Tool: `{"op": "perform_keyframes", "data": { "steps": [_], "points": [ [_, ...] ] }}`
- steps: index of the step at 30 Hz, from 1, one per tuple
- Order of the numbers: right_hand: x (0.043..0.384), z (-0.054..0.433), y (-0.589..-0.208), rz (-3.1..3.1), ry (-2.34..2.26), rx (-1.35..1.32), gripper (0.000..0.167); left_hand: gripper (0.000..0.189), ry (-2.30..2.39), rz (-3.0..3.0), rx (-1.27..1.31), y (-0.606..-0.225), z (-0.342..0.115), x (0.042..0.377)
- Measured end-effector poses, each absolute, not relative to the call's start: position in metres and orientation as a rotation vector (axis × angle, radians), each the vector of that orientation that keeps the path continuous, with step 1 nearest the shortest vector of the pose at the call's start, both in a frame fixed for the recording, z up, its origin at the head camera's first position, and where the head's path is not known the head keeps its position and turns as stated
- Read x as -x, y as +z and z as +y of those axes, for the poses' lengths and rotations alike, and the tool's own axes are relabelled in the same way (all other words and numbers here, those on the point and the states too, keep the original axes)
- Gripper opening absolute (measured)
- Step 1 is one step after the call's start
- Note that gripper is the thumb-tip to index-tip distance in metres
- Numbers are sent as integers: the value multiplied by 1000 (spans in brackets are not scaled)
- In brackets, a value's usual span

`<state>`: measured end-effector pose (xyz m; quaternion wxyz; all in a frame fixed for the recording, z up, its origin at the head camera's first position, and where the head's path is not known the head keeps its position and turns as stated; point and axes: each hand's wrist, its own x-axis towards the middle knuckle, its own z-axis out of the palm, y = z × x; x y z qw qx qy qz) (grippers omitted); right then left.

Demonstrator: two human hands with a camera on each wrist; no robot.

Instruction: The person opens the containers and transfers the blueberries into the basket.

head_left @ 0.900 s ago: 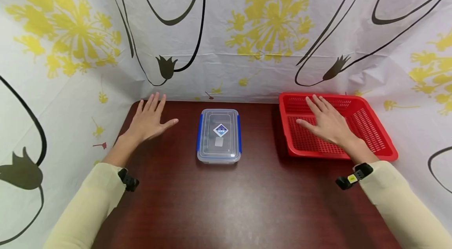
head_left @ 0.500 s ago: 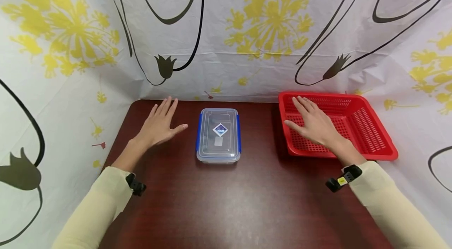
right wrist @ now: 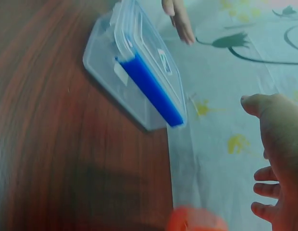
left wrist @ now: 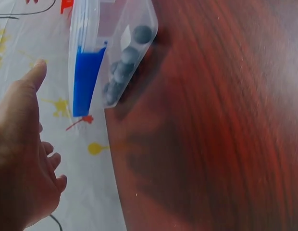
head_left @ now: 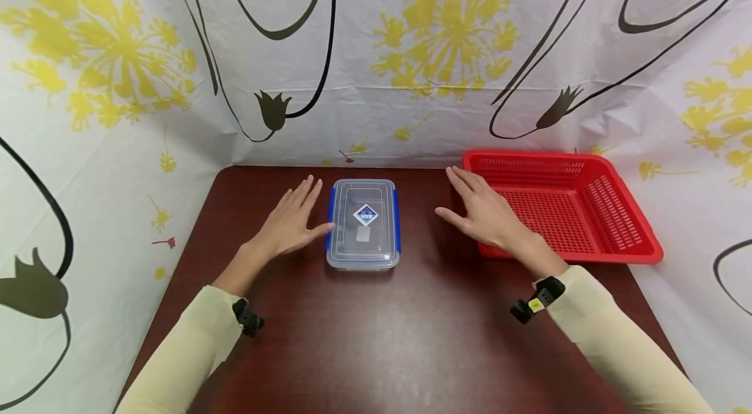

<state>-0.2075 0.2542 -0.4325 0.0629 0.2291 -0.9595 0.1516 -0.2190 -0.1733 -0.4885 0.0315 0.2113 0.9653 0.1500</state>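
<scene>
A clear plastic food container [head_left: 363, 247] with a lid and blue side clips sits on the dark red table [head_left: 376, 335]. Through its wall in the left wrist view, several dark round balls [left wrist: 129, 55] show inside. My left hand [head_left: 290, 224] is spread beside the container's left side, its thumb tip overlapping the blue clip [left wrist: 87, 79] in the head view. To the right, with a gap to the container, my right hand [head_left: 484, 211] has its fingers extended and overlaps the left end of the red basket [head_left: 623, 205]. Neither hand holds anything.
The red perforated basket stands at the table's back right. A white cloth [head_left: 329, 74] with yellow flowers and dark stems hangs behind the table and along both sides. Each wrist carries a small black camera [head_left: 537, 300].
Both hands have moved inward toward the container, the left one rightward and the right one leftward from over the basket. The container and basket have stayed in place.
</scene>
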Motion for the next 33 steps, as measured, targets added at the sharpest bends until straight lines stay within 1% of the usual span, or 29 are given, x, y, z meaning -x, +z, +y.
{"op": "perform_keyframes", "data": {
  "steps": [9,14,27,33],
  "points": [
    [201,215,-454,-2940,600,-726,90,111,446,2942,-718,-500,-154,215],
    [200,200,-469,-2953,679,-693,89,113,424,2932,-759,-505,-146,215],
    [207,181,-506,-2961,872,-592,85,116,382,2922,-827,-509,-132,214],
    [209,176,-518,-2893,1040,-585,77,116,376,2906,-798,-512,-129,214]
  ]
}}
